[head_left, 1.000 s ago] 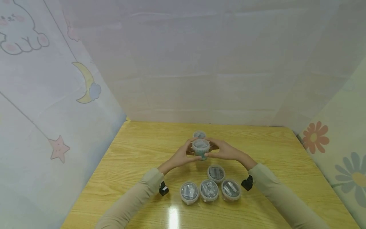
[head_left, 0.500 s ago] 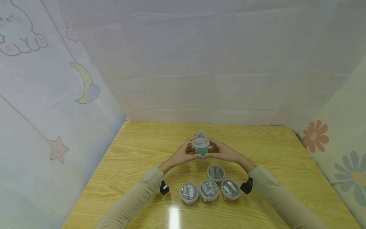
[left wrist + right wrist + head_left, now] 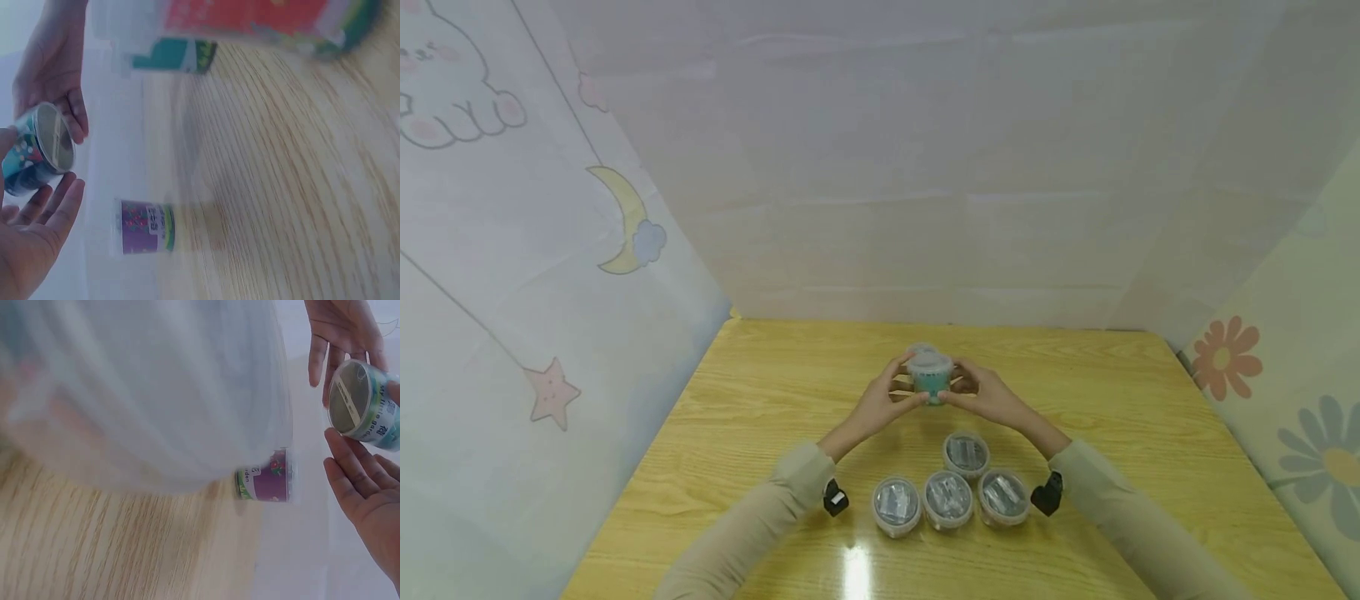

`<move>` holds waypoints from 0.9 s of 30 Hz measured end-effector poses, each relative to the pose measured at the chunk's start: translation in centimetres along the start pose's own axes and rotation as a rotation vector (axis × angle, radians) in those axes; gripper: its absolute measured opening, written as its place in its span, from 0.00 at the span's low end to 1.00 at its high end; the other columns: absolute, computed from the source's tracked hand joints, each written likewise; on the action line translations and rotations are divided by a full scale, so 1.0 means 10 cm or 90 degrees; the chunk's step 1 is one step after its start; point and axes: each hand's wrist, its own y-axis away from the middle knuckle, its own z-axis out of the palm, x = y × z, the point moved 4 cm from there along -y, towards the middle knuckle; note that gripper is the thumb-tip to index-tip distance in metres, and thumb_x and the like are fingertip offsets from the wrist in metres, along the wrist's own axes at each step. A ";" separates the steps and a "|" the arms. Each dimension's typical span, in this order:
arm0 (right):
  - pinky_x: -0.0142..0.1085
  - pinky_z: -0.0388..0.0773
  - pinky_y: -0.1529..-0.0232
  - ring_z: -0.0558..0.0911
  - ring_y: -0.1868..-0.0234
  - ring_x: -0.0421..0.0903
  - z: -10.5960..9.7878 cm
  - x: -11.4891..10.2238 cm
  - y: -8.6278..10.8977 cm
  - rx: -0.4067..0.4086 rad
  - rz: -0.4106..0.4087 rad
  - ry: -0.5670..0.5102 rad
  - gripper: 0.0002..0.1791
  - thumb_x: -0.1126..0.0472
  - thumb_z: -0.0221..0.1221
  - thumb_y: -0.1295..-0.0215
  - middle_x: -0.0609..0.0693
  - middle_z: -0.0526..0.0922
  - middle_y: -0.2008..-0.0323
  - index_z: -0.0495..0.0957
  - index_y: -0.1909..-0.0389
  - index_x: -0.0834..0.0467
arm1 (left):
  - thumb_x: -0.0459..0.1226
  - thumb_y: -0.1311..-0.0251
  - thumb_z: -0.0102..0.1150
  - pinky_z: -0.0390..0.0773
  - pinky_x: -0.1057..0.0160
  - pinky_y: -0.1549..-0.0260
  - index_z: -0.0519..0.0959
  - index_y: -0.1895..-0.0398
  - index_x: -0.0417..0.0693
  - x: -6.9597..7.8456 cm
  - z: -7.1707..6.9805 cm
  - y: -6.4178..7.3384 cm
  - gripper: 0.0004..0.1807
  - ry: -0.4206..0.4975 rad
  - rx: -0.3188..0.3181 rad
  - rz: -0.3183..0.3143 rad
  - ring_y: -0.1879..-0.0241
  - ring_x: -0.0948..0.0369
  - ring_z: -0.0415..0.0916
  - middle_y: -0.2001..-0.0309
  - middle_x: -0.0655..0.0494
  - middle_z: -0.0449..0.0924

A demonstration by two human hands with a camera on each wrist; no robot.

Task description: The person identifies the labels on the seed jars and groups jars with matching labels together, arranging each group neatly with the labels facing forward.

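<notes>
The step in hand looks like a two-handed carry: the cup is up off the counter, lid upward, with its base showing in both wrist views. The left hand and right hand are clamped on it from opposite sides, thumbs on the near face and fingers round behind. In the head view it partly covers the far cup; the wrist views show that purple-labelled one standing upright on the counter, apart from the cup and lower. Four near cups stand closer to the person, upright and lidded. As I judge it, the next move calls for both hands working evenly, so that the cup stays level, and for care not to knock the far cup. Whether the cup belongs on top of that one or beside it, I cannot tell; either way, the fingers under its base would need to clear first.
</notes>
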 end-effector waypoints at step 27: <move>0.57 0.68 0.42 0.70 0.40 0.59 -0.04 0.08 0.03 -0.106 0.034 -0.223 0.38 0.56 0.54 0.33 0.62 0.66 0.37 0.46 0.28 0.52 | 0.36 0.41 0.60 0.79 0.59 0.53 0.43 0.28 0.69 0.13 0.03 0.01 0.45 0.137 -0.068 -0.003 0.44 0.52 0.71 0.35 0.48 0.60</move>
